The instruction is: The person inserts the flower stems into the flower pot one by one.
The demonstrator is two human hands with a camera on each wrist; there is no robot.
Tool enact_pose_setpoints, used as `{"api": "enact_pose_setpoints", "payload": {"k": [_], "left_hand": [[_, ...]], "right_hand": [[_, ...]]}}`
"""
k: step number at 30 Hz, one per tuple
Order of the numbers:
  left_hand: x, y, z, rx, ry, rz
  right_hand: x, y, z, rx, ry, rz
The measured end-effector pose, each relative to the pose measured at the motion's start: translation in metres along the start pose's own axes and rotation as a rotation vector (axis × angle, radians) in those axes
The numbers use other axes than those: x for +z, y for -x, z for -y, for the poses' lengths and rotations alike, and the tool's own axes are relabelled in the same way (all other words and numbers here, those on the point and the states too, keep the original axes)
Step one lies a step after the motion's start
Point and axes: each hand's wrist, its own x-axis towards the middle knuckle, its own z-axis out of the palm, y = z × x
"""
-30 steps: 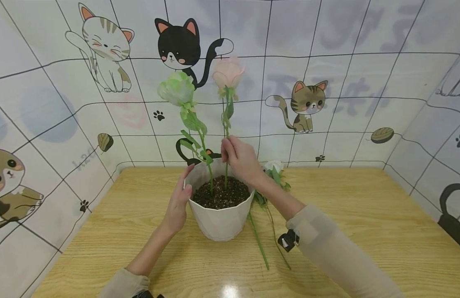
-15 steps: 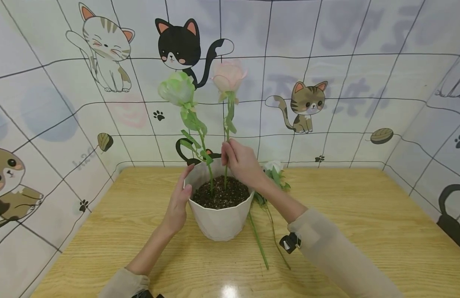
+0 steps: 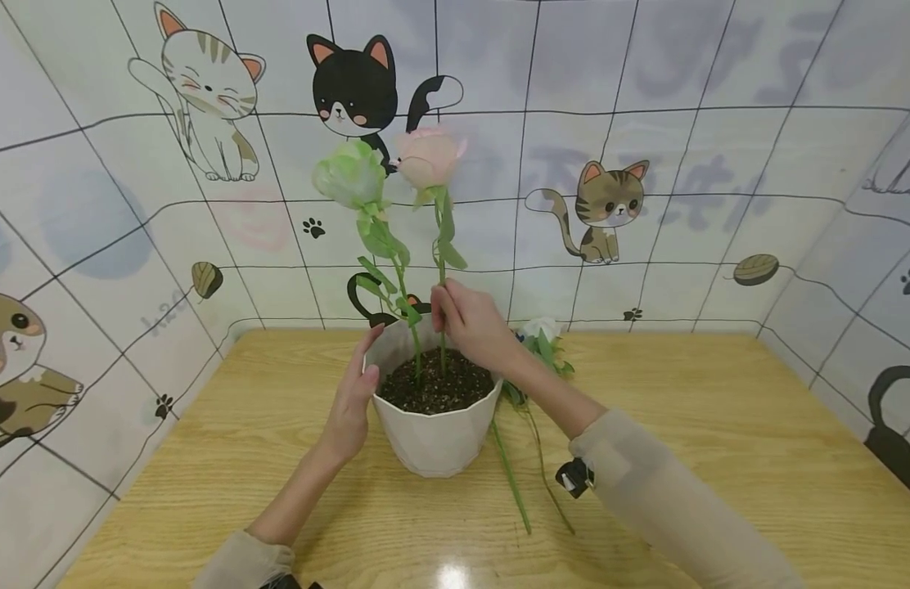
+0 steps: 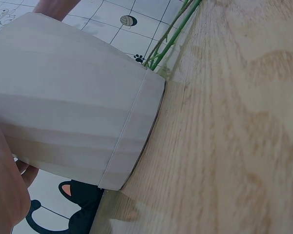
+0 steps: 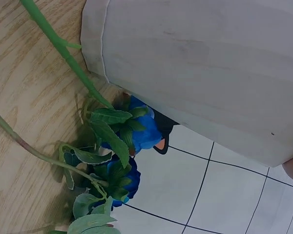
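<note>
Pinching stem of pink rose in R grip, w/ bloom above grip & stem base in soil below; prob. in, maybe not yet firm. Just L of R grip, counting green rose as done: leaning slightly L, stem in same soil. Lower L of R grip, touching white pot w/ L grip spread along outer wall. R of R grip, beside pot, leaving whitish bloom & blue blooms on table: not in soil, total unclear.
</note>
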Motion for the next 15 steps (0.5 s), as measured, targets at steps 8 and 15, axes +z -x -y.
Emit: {"api": "enact_pose_setpoints", "payload": {"k": [8, 15], "left_hand": [[0.0007, 0.0005, -0.0014, 0.002, -0.004, 0.003], [0.0008, 0.0007, -0.0028, -0.007, -0.005, -0.001]], "right_hand": [[0.0004, 0.0012, -0.0014, -0.023, 0.019, 0.03], [0.0016, 0.0014, -0.0035, -0.036, 0.011, 0.027]]}}
